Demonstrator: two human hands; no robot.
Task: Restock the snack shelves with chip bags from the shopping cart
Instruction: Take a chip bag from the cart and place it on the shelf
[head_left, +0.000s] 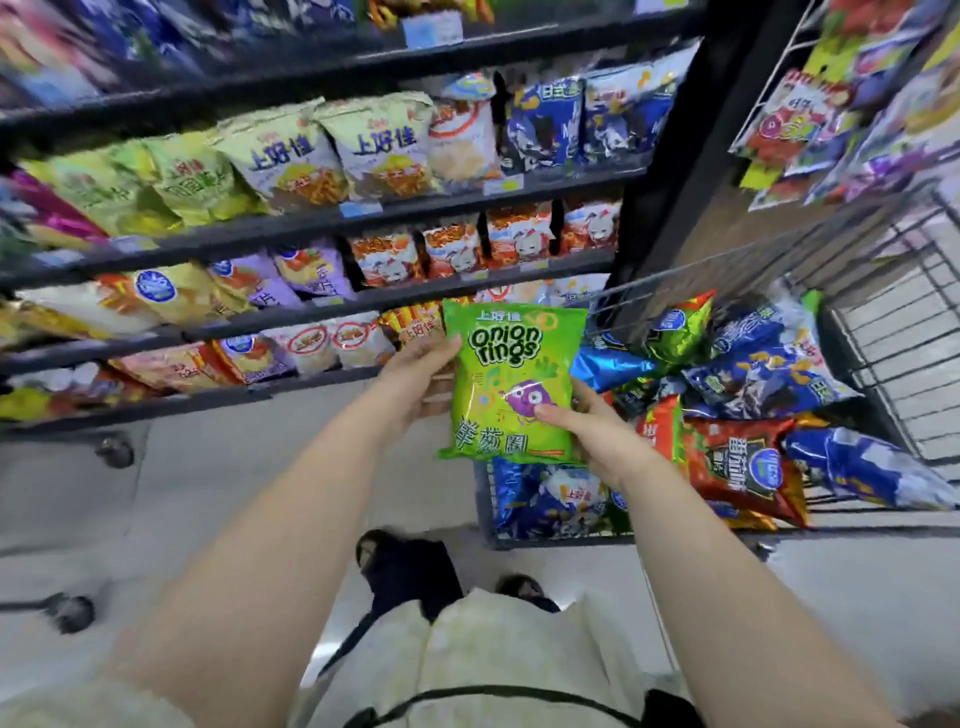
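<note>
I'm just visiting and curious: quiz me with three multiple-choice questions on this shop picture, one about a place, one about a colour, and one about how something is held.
1. Where does the wire cart stand?
A. Right of the shelves
B. Left of the shelves
C. Behind the person

2. What colour is the bag of onion rings?
A. Red
B. Green
C. Blue

3. How is that bag held?
A. By the left hand and the right hand together
B. By one hand alone
C. Not at all; it lies in the cart

Answers:
1 A: the cart's wire walls rise at the right of the picture and the shelves fill the left.
2 B: its front is bright green.
3 A: each hand grips one side of it.
</note>
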